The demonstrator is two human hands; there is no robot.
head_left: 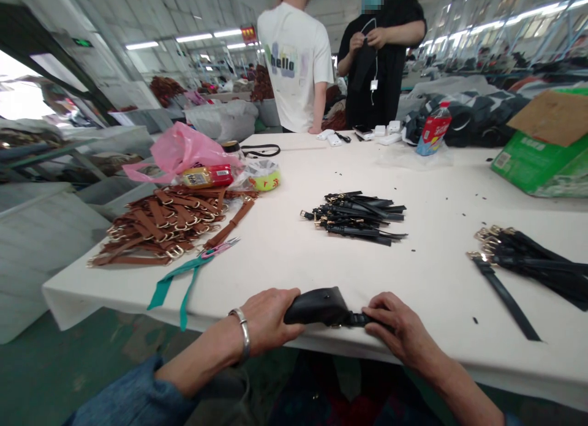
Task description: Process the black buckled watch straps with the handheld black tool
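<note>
At the near table edge my left hand (272, 316), with a silver bracelet at the wrist, is closed around the thick, curved end of a black leather strap (319, 306). The right end of this strap is narrower, with a small metal piece at its lower edge. My right hand (390, 322) pinches that narrow end between thumb and fingers. Beyond my hands lies a loose pile of black straps with gold buckles (358, 215). Farther right is a second bunch of black straps (537, 261), with a single black strap (508, 300) beside it.
Brown buckled straps (160, 221) are heaped at left, near pink-handled scissors (220, 248) tied with green cloth. Behind them sit a pink plastic bag (184, 150) and a tape roll (265, 178). A bottle (434, 129) and green box (546, 160) stand right. Two people stand across the table.
</note>
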